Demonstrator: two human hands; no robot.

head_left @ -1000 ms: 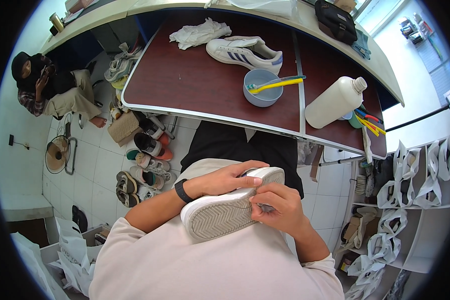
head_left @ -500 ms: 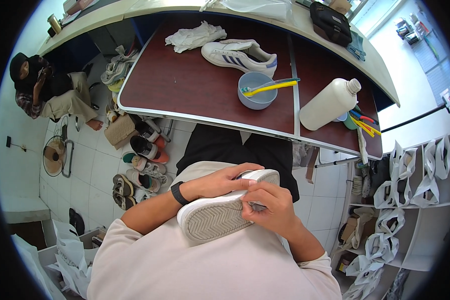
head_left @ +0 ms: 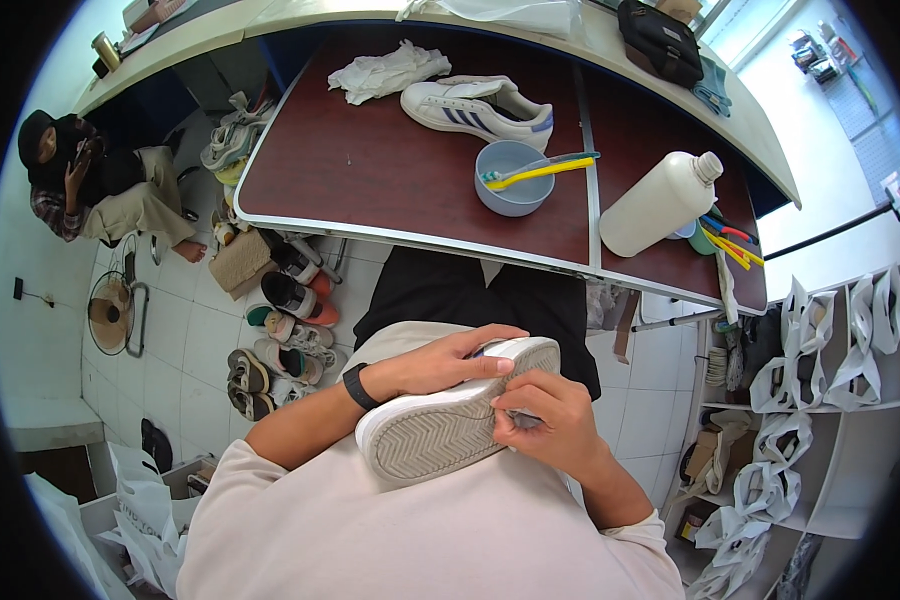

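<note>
A white sneaker lies on its side against my torso, its grey zigzag-patterned sole [head_left: 425, 437] turned up toward me. My left hand [head_left: 452, 364] is wrapped over the shoe's upper side and grips it. My right hand [head_left: 552, 418] is at the sole's middle, thumb and fingertips pinched together against the tread. Whatever those fingertips hold, if anything, is too small or hidden to make out. On the table ahead stands a matching white sneaker [head_left: 445, 108] with blue stripes. Near it is a grey-blue bowl [head_left: 515, 200], with a yellow-handled toothbrush [head_left: 550, 172] and another brush across it.
A large white bottle [head_left: 655, 205] stands on the dark red table [head_left: 370, 165], beside several coloured brush handles [head_left: 735, 250]. A crumpled white cloth [head_left: 388, 74] lies farther back. Shoes [head_left: 295, 350] line the floor at left, where a person [head_left: 110, 180] sits. Shelves [head_left: 850, 410] hold white bags at right.
My right hand has shifted slightly right and down along the sole, its fingertips still pinched. My left hand and the sneaker stay nearly in place.
</note>
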